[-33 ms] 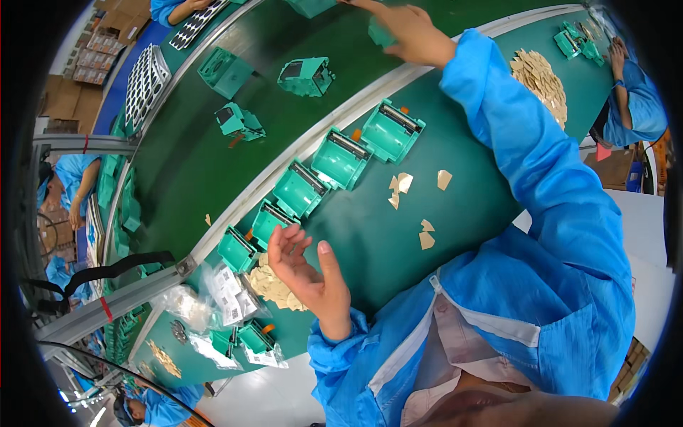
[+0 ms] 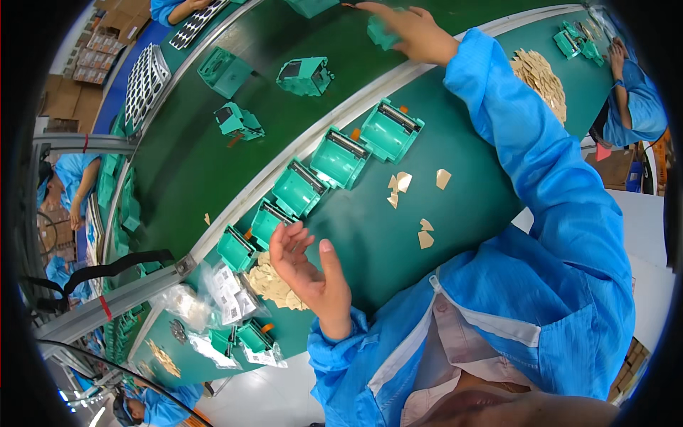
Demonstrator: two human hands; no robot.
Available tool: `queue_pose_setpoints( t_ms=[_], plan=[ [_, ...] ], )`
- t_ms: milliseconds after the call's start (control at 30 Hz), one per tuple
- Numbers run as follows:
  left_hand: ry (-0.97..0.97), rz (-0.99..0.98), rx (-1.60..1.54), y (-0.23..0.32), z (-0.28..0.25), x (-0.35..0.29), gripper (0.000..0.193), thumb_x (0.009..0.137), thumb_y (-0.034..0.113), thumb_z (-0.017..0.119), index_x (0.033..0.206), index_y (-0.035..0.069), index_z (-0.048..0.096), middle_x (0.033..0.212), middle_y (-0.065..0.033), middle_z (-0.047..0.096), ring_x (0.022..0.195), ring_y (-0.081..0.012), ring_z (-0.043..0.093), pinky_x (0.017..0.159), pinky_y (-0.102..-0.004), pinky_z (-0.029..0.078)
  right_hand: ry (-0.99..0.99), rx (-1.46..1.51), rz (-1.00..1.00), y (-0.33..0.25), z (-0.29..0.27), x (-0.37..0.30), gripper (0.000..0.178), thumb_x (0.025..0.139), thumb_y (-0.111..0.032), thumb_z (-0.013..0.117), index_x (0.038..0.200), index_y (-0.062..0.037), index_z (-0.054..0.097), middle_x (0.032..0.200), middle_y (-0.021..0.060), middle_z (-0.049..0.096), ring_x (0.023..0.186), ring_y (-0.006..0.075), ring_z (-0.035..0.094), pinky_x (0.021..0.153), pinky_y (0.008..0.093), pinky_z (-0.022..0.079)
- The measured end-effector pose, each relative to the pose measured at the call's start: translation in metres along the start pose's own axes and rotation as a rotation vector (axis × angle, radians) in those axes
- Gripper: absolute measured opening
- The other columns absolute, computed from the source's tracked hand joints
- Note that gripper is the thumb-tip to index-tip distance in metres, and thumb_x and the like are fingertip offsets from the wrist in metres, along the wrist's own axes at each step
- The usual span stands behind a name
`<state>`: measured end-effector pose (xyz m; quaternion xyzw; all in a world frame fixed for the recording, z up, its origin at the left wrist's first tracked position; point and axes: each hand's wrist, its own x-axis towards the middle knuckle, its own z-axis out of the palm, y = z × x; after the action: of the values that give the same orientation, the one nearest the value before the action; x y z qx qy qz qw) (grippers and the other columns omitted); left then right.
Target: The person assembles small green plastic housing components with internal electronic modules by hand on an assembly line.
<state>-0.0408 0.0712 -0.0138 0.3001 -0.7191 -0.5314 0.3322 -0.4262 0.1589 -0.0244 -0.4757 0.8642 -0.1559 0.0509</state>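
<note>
Right hand (image 2: 416, 34): stretched out over the belt (image 2: 178, 156), fingers bent beside the green part; I cannot tell whether they pinch it.
Green part (image 2: 380, 34): beyond the white rail (image 2: 242, 213), partly hidden by that hand; resting or lifted, I can't say.
Left hand (image 2: 309, 274): palm up, fingers spread and loosely curled, nothing visible in it, just beside the row.
Good grip: I'd take the part by its solid sides, check the hold before lifting, and clear the rail and row on the way back.
Row (image 2: 340, 158): five green holders with dark bars, lined up along the rail; I'd keep my sleeve off them.
Surface (image 2: 370, 252): green, with loose beige chips (image 2: 403, 182), a chip pile (image 2: 541, 82) at the right, another by the left hand, and plastic bags (image 2: 228, 295) at the left.
Room: co-workers in blue, a metal frame (image 2: 85, 144), boxes (image 2: 92, 60) stacked at the upper left.
</note>
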Motion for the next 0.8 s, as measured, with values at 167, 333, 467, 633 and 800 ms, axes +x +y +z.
queue_pose_setpoints(
  t_ms=[167,333,467,633,800],
  plan=[
    [-0.131,0.036,-0.033,0.009,0.01,-0.006,0.05,0.092,0.001,0.06,0.139,0.001,0.043,0.12,-0.0123,0.055,0.108,-0.0191,0.053,0.099,-0.0339,0.043,0.302,0.694,0.059,-0.009,-0.018,-0.034,0.084,0.084,0.008,0.062,0.153,-0.0185,0.024,0.097,0.0093,0.064,0.087,0.0164,0.061,0.078,0.0272,0.047],
    [-0.17,0.076,-0.022,0.014,0.017,-0.009,0.043,0.096,0.005,0.057,0.137,-0.001,0.046,0.119,-0.0131,0.058,0.112,-0.0203,0.055,0.102,-0.035,0.042,0.065,1.665,0.068,-0.076,-0.025,-0.104,0.078,0.091,-0.012,0.071,0.153,-0.0077,0.024,0.116,0.0136,0.064,0.107,0.0223,0.064,0.097,0.0354,0.048],
    [-0.187,0.148,-0.103,0.026,0.021,-0.002,0.047,0.093,0.004,0.06,0.136,-0.003,0.046,0.126,-0.0152,0.05,0.114,-0.0256,0.054,0.102,-0.04,0.043,-0.162,1.912,0.077,-0.126,-0.005,-0.159,0.072,0.096,-0.006,0.063,0.153,-0.0071,0.019,0.11,0.0131,0.066,0.1,0.0154,0.064,0.086,0.0306,0.052],
    [-0.511,-0.142,-0.237,0.043,0.021,-0.003,0.037,0.092,0.006,0.066,0.127,0.001,0.059,0.116,-0.0078,0.061,0.106,-0.0152,0.057,0.094,-0.0272,0.044,-0.332,2.011,0.278,-0.149,0.022,-0.199,0.076,0.095,-0.009,0.066,0.154,-0.0125,0.018,0.102,0.0084,0.064,0.093,0.0119,0.061,0.083,0.0247,0.05],
    [-0.558,-0.375,-0.356,0.034,0.014,-0.014,0.028,0.091,0.005,0.067,0.119,0.001,0.066,0.105,-0.0041,0.062,0.096,-0.01,0.058,0.085,-0.0233,0.045,-0.194,1.603,0.188,-0.144,0.031,-0.213,0.059,0.096,-0.012,0.066,0.145,-0.0119,0.034,0.107,0.0056,0.059,0.1,0.0115,0.057,0.085,0.026,0.049]
  ],
)
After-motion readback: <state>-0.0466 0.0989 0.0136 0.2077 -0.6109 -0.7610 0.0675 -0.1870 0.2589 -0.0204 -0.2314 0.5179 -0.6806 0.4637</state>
